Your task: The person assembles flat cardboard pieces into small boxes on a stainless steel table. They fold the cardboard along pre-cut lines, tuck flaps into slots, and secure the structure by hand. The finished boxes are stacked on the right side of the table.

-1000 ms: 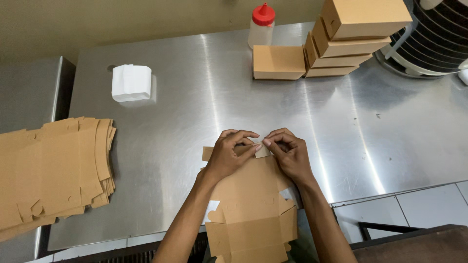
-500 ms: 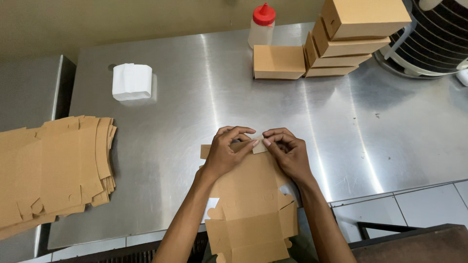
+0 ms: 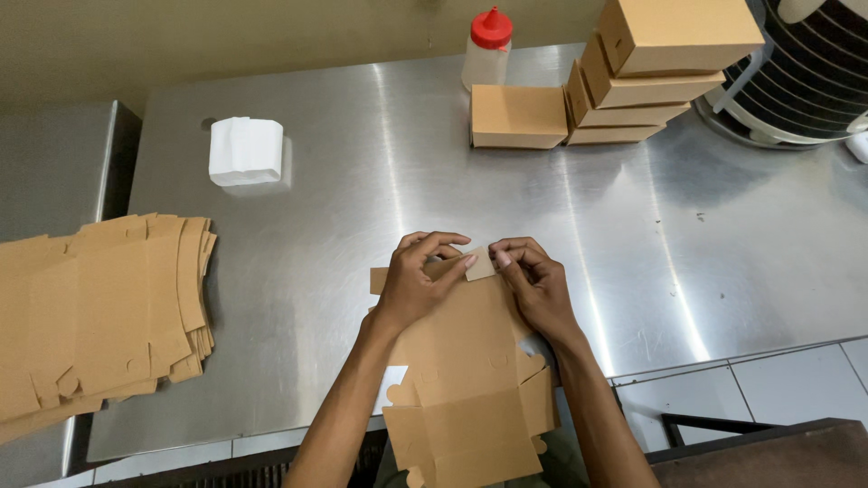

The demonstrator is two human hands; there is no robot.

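Observation:
A flat brown cardboard box blank (image 3: 466, 375) lies on the steel table (image 3: 380, 163) near its front edge, its lower flaps hanging past the edge. My left hand (image 3: 420, 280) and my right hand (image 3: 533, 285) both press on its far end. Their fingertips pinch a small raised flap (image 3: 480, 264) between them.
A stack of flat brown blanks (image 3: 95, 312) lies at the left. A white folded stack (image 3: 246, 151) sits at the back left. Folded brown boxes (image 3: 633, 81) are piled at the back right, beside a red-capped squeeze bottle (image 3: 488, 45). A round fan grille (image 3: 805, 81) stands far right.
Both hands stayed on the blank's far end. The small flap between the fingertips has been lifted and folded up slightly.

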